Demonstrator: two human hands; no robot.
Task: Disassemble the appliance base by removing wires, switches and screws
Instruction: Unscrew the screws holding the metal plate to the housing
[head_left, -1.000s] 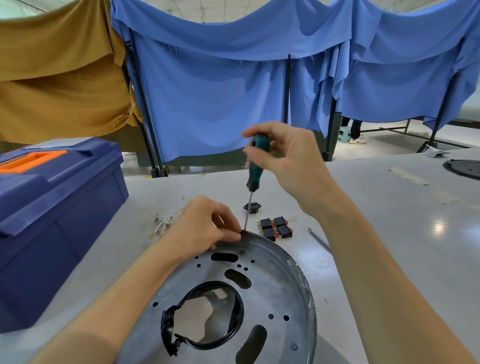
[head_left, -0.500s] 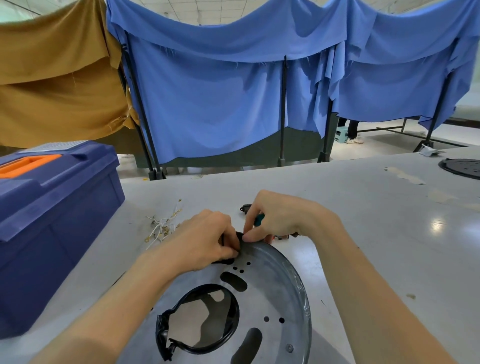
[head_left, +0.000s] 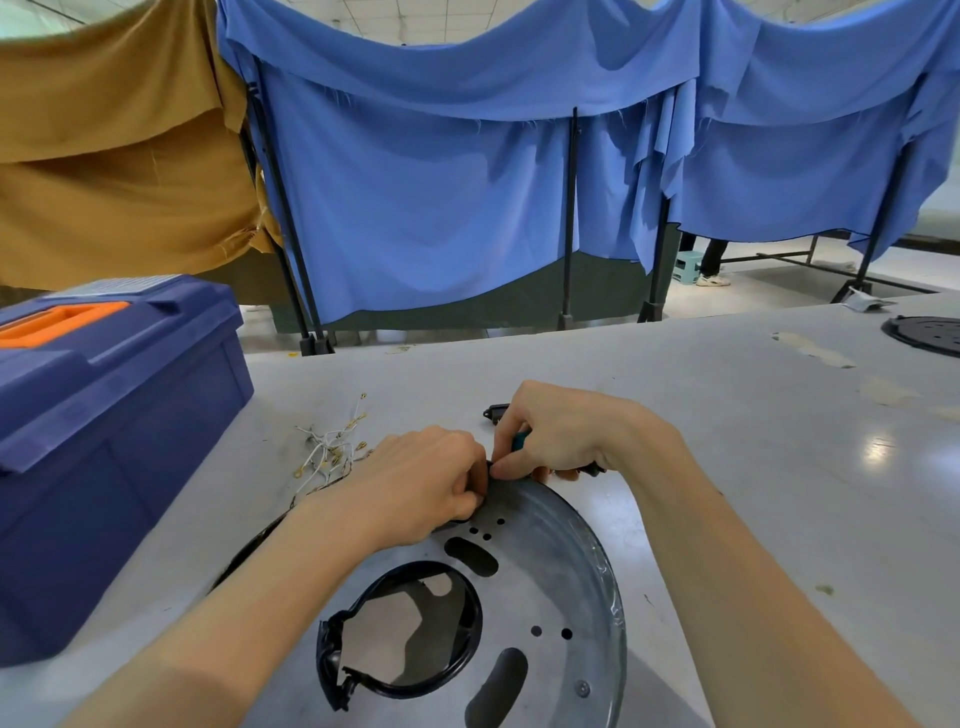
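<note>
The round grey metal appliance base (head_left: 550, 587) lies on the table in front of me, with a black plastic ring (head_left: 457, 670) around its centre hole. My left hand (head_left: 421, 488) rests on the base's far rim with its fingers curled. My right hand (head_left: 561, 436) meets it there, fingertips pinching at the rim, while the teal screwdriver (head_left: 519, 441) is tucked in its palm. What the fingertips pinch is hidden. A bundle of loose white wires (head_left: 327, 452) lies to the left. A black socket part (head_left: 493, 413) peeks out beyond my right hand.
A large blue toolbox (head_left: 104, 426) with an orange handle stands at the left. Another dark round base (head_left: 924, 335) lies at the far right table edge. Blue and mustard curtains hang behind the grey table (head_left: 779, 467).
My right hand has come down from holding the screwdriver upright over the rim to the rim itself, beside my left fingers. The switches are now hidden behind it.
</note>
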